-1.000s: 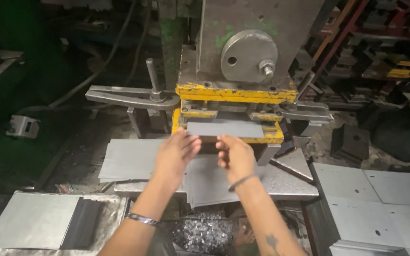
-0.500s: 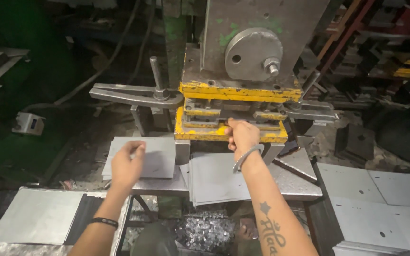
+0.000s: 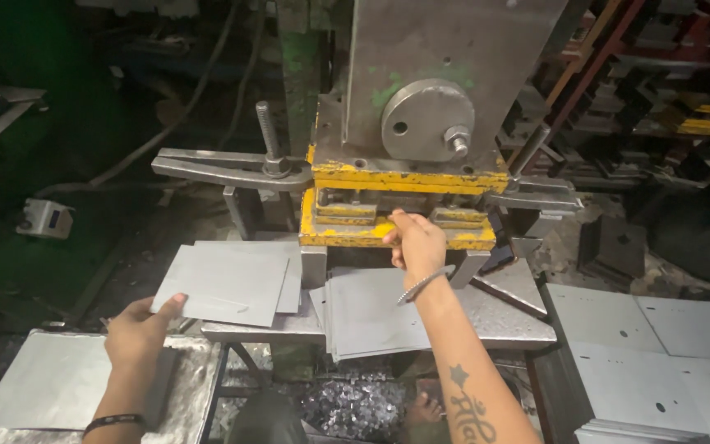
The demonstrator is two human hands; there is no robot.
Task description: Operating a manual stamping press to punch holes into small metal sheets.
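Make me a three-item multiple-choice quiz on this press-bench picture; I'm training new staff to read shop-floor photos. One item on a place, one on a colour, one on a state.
1. Where is the right hand?
A. at the yellow die block of the press
B. on the punched sheets at far right
C. down by the scrap chips

2. What colour is the die block?
A. blue
B. yellow
C. white

3. How does the left hand stand with the grey sheet?
A. far from it
B. crumpling it into a ball
C. at its near corner, the sheet flat on the bench

Answers: 1 A, its fingers reach to the block's front. 2 B, worn yellow paint shows on it. 3 C, the fingers meet the sheet's corner and the sheet lies unbent.
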